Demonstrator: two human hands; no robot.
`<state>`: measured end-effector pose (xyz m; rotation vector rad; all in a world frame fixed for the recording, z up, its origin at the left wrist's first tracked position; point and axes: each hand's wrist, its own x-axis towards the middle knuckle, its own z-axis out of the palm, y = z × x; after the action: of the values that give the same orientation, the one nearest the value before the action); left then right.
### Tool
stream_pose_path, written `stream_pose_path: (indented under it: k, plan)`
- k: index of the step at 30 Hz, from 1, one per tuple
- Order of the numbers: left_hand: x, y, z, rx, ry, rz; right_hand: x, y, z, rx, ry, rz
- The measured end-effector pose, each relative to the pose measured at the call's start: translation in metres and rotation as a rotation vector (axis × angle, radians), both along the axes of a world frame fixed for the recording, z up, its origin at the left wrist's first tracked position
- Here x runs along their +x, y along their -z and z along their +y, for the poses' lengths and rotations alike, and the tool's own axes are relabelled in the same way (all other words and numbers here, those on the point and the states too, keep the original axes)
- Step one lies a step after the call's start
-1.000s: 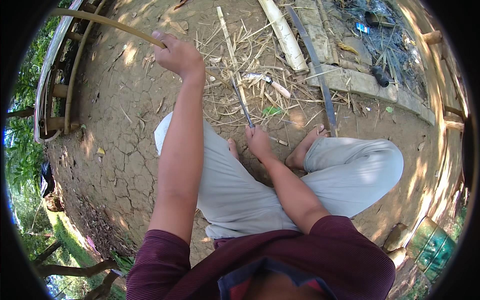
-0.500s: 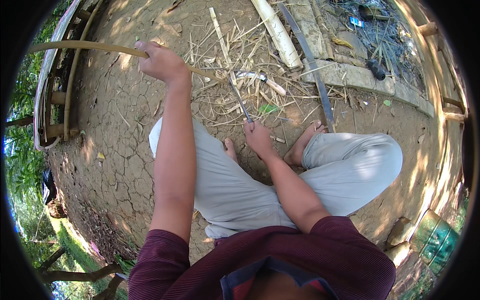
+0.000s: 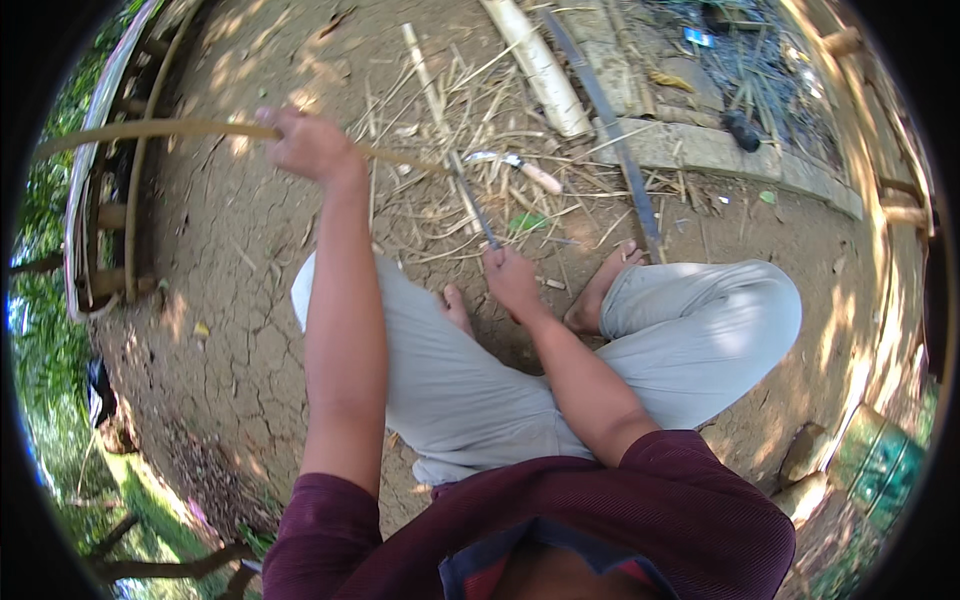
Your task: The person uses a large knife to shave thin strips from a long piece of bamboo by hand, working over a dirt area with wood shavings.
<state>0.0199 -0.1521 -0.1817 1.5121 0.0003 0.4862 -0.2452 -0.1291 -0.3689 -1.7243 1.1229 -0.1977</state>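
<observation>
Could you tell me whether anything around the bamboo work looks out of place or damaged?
Mostly no. The left hand grips a long bamboo strip and the right hand holds a blade against it. One thing stands out: a second knife lies loose among the shavings, close to a bare foot.

Pale grey trousers (image 3: pixel 700 320), maroon ribbed shirt (image 3: pixel 600 520).

small blue wrapper (image 3: pixel 700 37) — top, among the dark debris.

A maroon short-sleeved shirt (image 3: pixel 640 520) fills the lower frame (its collar perhaps striped, blurred there); light grey trousers (image 3: pixel 480 380) sit mid-frame above bare feet (image 3: pixel 600 290).
</observation>
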Motion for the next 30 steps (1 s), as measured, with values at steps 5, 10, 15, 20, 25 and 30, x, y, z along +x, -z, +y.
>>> stream_pose_path:
  k: [5,10,15,20,25,30]
  plan:
    - [-0.007,0.008,-0.01,-0.028,0.108,0.243,-0.008,0.052,0.01,-0.05,0.058,-0.054]
    - [-0.012,-0.007,-0.008,-0.075,0.111,0.202,-0.018,0.011,0.002,0.061,-0.009,-0.054]
    - [-0.013,0.0,-0.014,-0.124,0.206,0.156,-0.014,0.025,0.01,0.004,0.025,-0.058]
    - [-0.013,-0.006,-0.01,-0.085,0.187,0.095,-0.004,0.023,0.009,0.099,0.006,-0.055]
    - [-0.022,-0.015,-0.012,-0.033,0.168,0.169,-0.005,0.022,0.008,0.117,0.018,-0.085]
    - [-0.033,-0.019,-0.014,0.004,0.219,0.096,-0.006,0.032,0.012,0.077,0.058,-0.072]
